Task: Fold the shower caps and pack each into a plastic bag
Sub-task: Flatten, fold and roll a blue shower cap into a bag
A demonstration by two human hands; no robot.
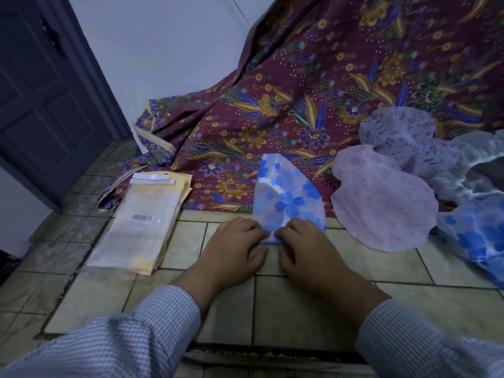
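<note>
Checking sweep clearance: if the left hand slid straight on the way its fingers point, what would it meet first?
The left hand points right and slightly away, pinching the near end of the blue-flowered shower cap. Straight on, it would almost at once meet the right hand, whose fingers nearly touch it; depth is unclear.

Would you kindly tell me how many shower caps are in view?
4, maybe more hidden: blue-flowered cap under both hands; pink cap beside it; lilac cap behind; blue cap at right edge.
</note>
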